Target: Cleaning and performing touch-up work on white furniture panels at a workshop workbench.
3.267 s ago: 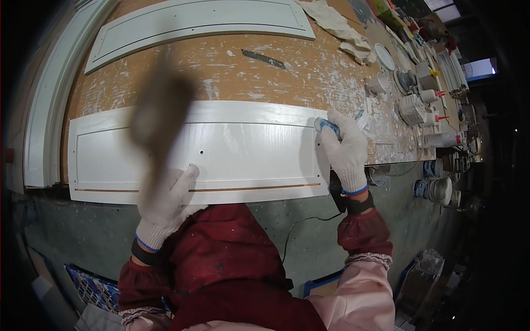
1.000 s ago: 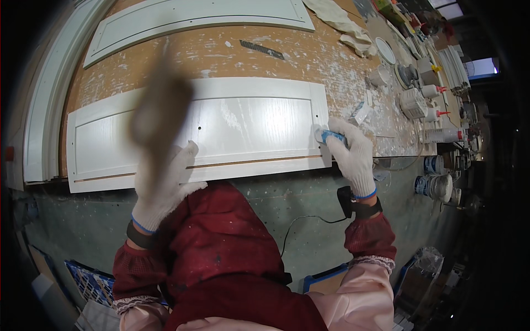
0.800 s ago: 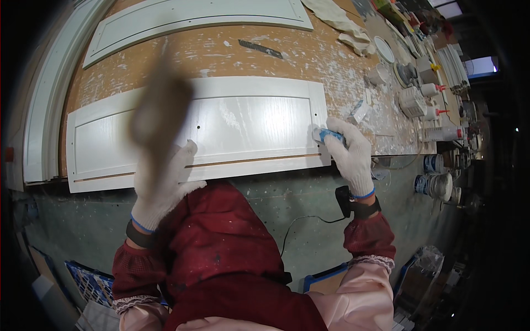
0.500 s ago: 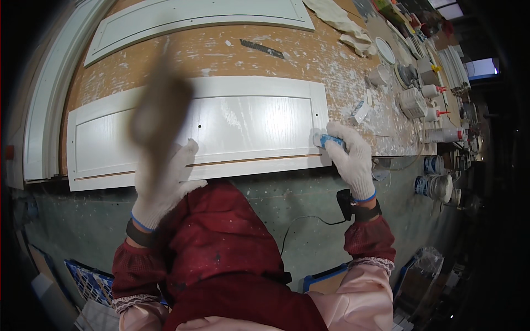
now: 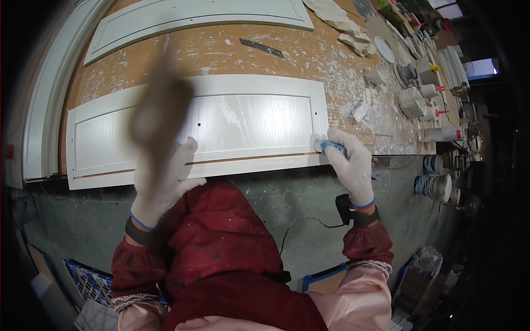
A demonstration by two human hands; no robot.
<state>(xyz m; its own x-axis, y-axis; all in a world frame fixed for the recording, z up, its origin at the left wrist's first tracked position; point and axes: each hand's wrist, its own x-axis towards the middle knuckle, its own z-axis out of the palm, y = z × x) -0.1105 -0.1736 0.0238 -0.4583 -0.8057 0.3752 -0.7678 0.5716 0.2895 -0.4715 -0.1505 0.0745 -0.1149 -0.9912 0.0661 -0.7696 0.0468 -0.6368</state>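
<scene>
The paint-spattered workbench (image 5: pixel 221 60) fills most of the view, and a white panel (image 5: pixel 259 121) lies flat along its front. The panel's long axis runs left to right, its left end slightly nearer the person; its near long edge, beside a brown groove (image 5: pixel 254 158), sits at or just past the bench's front edge. A second white panel (image 5: pixel 204 16) lies well apart beyond; the bare band between them carries one dark strip (image 5: pixel 261 47). Open bench adjoins the right end, up to a small white carton (image 5: pixel 359 112). The gloved left hand (image 5: pixel 168 185) rests on the near edge, thumb spread from fingers, partly hidden by a blurred object (image 5: pixel 163 105). The gloved right hand (image 5: pixel 352 165) pinches a small blue pad (image 5: pixel 332 147) at the panel's near right corner, pale tip pointing left; exact kind cannot be determined.
</scene>
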